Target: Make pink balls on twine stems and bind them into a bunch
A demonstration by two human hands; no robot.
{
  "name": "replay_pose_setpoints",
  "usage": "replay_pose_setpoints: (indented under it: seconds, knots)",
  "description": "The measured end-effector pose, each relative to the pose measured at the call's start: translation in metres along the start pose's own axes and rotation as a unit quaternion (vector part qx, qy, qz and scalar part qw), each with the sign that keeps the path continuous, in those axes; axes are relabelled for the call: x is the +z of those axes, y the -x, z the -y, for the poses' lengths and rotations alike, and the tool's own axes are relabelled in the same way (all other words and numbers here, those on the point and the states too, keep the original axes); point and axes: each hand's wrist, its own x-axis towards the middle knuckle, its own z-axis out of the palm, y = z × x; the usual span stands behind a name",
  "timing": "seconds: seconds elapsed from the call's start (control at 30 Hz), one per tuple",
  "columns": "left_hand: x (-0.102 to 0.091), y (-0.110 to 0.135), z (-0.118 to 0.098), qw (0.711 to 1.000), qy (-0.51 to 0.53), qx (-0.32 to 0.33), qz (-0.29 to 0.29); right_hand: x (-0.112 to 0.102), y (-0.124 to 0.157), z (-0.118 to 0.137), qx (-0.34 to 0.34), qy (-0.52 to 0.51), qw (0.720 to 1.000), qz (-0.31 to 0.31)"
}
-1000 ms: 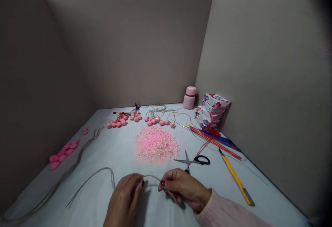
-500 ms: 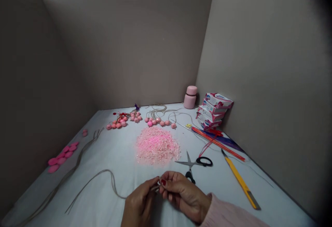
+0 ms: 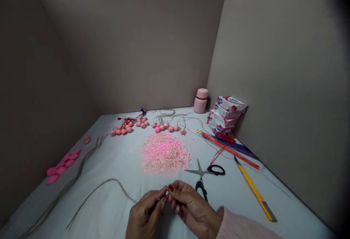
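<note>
My left hand point(image 3: 146, 213) and my right hand point(image 3: 191, 206) meet low in the middle of the head view, fingertips pinched close together. Between them is the end of a thin beige cord point(image 3: 109, 179), mostly hidden by the fingers. From my left hand the cord curves away leftward over the white cloth and ends in loose strands. Just beyond my right hand lie scissors point(image 3: 201, 175) with black handles, blades spread. A heap of pink shavings point(image 3: 165, 153) sits straight ahead of both hands.
Pink oval pieces point(image 3: 60, 167) and a long cord bundle point(image 3: 79, 171) lie at the left. Behind the heap are pink balls on cords point(image 3: 162, 127). To the right are a yellow cutter knife point(image 3: 255, 189), red sticks point(image 3: 232, 151), stacked boxes point(image 3: 225, 117) and a pink flask point(image 3: 201, 101). Grey panels point(image 3: 131, 49) enclose the table.
Both hands stay together and their fingertips have shifted slightly at the cord. The cord's curve beside my left hand has flattened a little. The view has tilted slightly.
</note>
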Motion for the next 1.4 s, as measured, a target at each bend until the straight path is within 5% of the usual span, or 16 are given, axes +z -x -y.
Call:
replay_pose_setpoints:
  seconds: [0.2, 0.5, 0.7, 0.87, 1.13, 1.23, 1.4]
  knots:
    - [-0.001, 0.0, -0.007, 1.0, 0.003, 0.005, 0.008, 0.004, 0.003, -0.002, 0.003, 0.001, 1.0, -0.008]
    - [0.009, 0.002, -0.016, 0.983, 0.072, -0.15, -0.08, 0.006, 0.004, -0.008, -0.078, 0.173, 0.982, -0.011]
    - [0.009, 0.002, -0.02, 0.971, 0.088, -0.202, -0.097, 0.008, 0.012, -0.007, -0.221, 0.368, 0.903, -0.031]
    - [0.008, 0.001, -0.023, 0.965, 0.094, -0.219, -0.11, 0.007, 0.019, -0.004, -0.332, 0.5, 0.799, -0.015]
    - [0.008, -0.002, -0.025, 0.956, 0.127, -0.241, -0.111, 0.005, 0.02, 0.0, -0.43, 0.58, 0.691, 0.028]
    - [0.009, -0.003, -0.022, 0.947, 0.141, -0.265, -0.115, 0.005, 0.02, -0.001, -0.435, 0.58, 0.689, 0.025]
    - [0.008, -0.002, -0.022, 0.956, 0.122, -0.243, -0.108, 0.005, 0.019, -0.003, -0.41, 0.554, 0.724, 0.007]
